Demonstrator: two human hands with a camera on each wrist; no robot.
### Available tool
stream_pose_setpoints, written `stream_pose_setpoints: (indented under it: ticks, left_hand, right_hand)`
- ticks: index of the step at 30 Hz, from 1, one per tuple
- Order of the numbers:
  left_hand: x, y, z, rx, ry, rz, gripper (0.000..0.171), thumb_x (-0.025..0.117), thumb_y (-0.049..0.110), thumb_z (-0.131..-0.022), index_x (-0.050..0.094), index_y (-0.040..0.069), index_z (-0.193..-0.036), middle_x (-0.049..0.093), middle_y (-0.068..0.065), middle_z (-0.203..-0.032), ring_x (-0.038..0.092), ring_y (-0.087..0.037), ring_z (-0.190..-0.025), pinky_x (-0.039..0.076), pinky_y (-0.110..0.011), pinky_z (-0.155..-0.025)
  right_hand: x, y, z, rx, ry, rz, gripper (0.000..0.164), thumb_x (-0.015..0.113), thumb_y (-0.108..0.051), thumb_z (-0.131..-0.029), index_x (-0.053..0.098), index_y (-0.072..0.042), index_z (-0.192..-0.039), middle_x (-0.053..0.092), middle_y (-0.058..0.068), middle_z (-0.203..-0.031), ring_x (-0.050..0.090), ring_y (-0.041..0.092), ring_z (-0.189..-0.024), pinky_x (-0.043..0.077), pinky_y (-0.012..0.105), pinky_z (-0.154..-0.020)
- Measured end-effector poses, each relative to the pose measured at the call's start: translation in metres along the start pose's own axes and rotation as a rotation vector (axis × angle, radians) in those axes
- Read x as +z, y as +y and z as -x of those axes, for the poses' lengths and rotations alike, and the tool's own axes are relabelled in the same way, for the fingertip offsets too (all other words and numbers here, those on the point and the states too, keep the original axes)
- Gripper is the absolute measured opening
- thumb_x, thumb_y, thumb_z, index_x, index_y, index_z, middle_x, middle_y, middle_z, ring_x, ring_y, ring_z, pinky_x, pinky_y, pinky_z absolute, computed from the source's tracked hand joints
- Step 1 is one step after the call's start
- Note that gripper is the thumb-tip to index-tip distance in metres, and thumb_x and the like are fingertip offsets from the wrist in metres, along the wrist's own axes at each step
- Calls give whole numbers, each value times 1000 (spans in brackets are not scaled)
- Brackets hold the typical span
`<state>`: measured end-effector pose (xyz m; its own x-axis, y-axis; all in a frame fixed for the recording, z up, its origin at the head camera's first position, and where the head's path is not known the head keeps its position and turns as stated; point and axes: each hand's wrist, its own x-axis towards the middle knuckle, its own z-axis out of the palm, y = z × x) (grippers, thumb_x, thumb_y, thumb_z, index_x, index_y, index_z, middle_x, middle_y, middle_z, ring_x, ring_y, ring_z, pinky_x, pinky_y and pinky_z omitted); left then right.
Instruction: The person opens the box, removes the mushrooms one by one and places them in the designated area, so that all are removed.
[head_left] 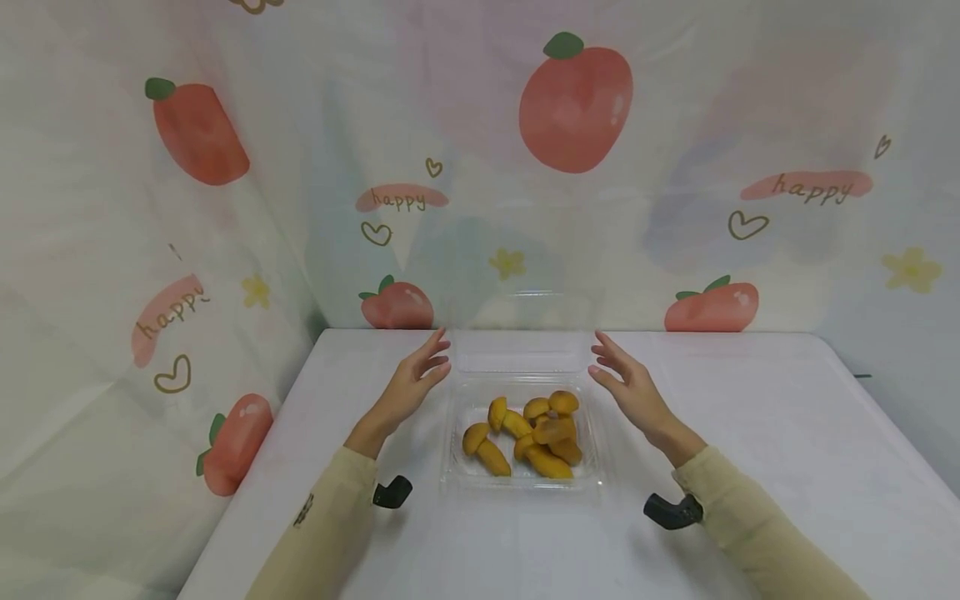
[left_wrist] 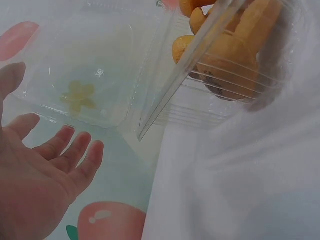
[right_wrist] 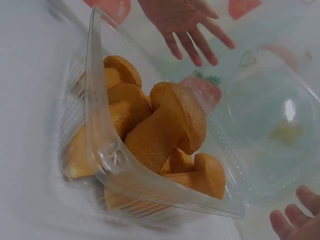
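A clear plastic clamshell box point(head_left: 450, 475) stands on the table with several yellow-brown mushrooms point(head_left: 551, 462) in its base. Its see-through lid point(head_left: 525, 358) is raised at the far side. My left hand point(head_left: 408, 383) is held out at the lid's left, its fingers spread and loosely extended. Across from it, my right hand point(head_left: 633, 392) reaches toward the lid's right side with relaxed fingers. Neither palm holds anything. In the left wrist view, the left fingertips point(left_wrist: 90, 150) appear close by the lid's edge. The right wrist view has the mushrooms point(right_wrist: 175, 120) heaped behind the box wall.
The box stands on a white table point(head_left: 517, 550). Behind and to the left hangs a pale cloth point(head_left: 480, 108) printed with red fruit, hearts and flowers. A black curved piece shows by each sleeve, one at the left point(head_left: 393, 492) and one at the right point(head_left: 672, 512).
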<state>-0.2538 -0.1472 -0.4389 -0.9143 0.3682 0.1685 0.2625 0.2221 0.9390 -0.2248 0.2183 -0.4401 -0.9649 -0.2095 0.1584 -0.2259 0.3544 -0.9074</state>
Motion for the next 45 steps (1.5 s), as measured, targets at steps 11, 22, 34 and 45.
stream_pose_setpoints:
  ticks: [11, 22, 34, 45]
  left_hand:
    - [-1, 0, -12, -4, -2, -34, 69, 55, 17, -105, 18, 12, -163, 39, -24, -159, 42, -45, -143, 36, -57, -118]
    - [0, -2, -23, -46, 12, -57, 67, 53, 19, -106, 18, 8, -163, 37, -24, -160, 42, -42, -145, 38, -56, -118]
    - [3, -7, -32, -84, 19, -28, 59, 44, 25, -110, 23, 2, -160, 33, -18, -164, 42, -37, -146, 38, -55, -117]
    - [3, -13, -40, -138, 11, -10, 60, 43, 29, -110, 24, 2, -160, 31, -13, -166, 33, -31, -153, 36, -54, -120]
  right_hand:
    - [-2, -3, -8, 23, -10, -42, 67, 49, -22, -107, 14, -11, -164, 33, 31, -158, 34, 49, -145, 31, 62, -119]
    - [-3, -5, -21, 70, -31, -26, 69, 49, -16, -107, 10, -12, -164, 33, 29, -159, 43, 46, -141, 50, 24, -106]
    - [-1, 4, -27, 102, -45, -35, 65, 47, -18, -108, 14, -8, -163, 23, 25, -166, 38, 47, -145, 39, 59, -114]
    - [4, 8, -32, 151, -65, -40, 63, 47, -21, -108, 18, -5, -162, 15, 19, -169, 38, 45, -146, 42, 52, -113]
